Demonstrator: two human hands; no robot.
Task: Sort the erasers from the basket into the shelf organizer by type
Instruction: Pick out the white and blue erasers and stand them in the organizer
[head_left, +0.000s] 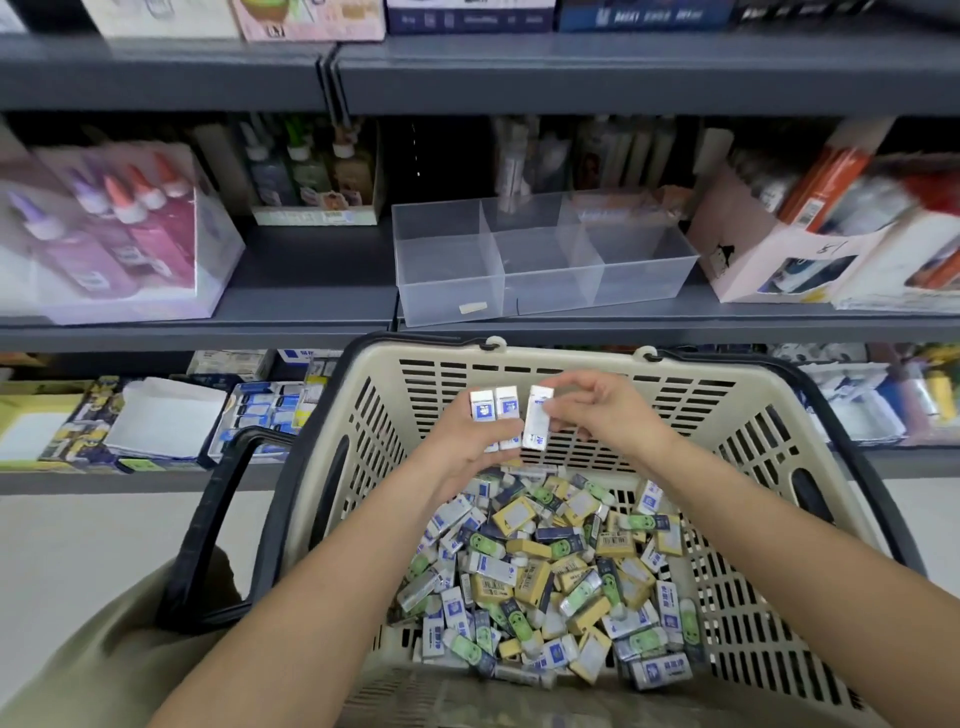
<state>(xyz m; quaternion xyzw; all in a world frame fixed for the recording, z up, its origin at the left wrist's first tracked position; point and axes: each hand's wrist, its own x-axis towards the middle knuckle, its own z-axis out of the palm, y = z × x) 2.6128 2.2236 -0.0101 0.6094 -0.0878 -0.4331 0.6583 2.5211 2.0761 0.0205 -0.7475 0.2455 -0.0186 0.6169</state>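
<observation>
While your right grip is pinching a third white-and-blue eraser beside the two matching ones your left grip is clasping upright above the basket of mixed erasers, you should be squaring them flush before lifting the set to one compartment of the clear shelf organizer.

Glue bottles are motion-blurred; print on the heaped erasers is too small.
</observation>
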